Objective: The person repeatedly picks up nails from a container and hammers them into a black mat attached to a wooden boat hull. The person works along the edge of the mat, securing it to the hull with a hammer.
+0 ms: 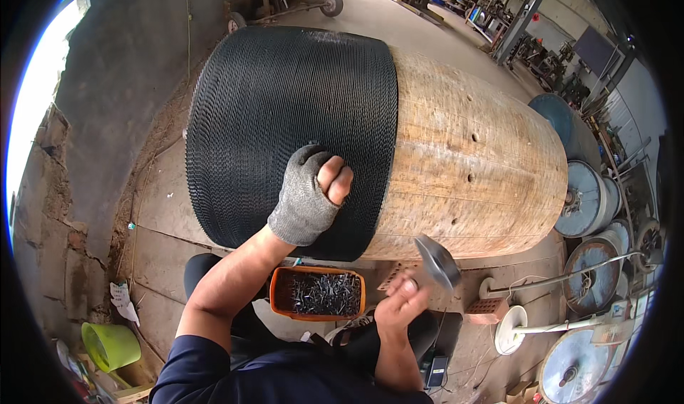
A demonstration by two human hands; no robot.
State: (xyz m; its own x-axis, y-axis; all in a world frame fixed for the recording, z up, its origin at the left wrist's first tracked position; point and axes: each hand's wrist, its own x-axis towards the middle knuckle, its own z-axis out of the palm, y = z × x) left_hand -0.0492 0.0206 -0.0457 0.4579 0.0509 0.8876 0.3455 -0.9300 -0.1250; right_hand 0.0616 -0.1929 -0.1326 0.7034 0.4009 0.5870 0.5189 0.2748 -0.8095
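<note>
A large wooden drum (474, 154) lies across in front of me. Its left part is covered by tightly packed black ridged strips (285, 83) with toothed outer edges. My left hand (308, 194), in a grey glove with bare thumb and finger ends, is closed against the black strips near their right side; whatever its fingers pinch is hidden. Lower right, my right hand (402, 303) grips a hammer (437, 263), its dark metal head raised near the drum's lower edge. Below the drum, between my legs, an orange bin (318, 315) holds many small metal nails (328, 293).
Perforated bricks (486, 310) and a white round disc (510, 330) are on the floor to the right, near several large metal reels (581, 201). A lime-green bucket (111, 346) lies at lower left. A wheeled cart (285, 1) stands beyond the drum.
</note>
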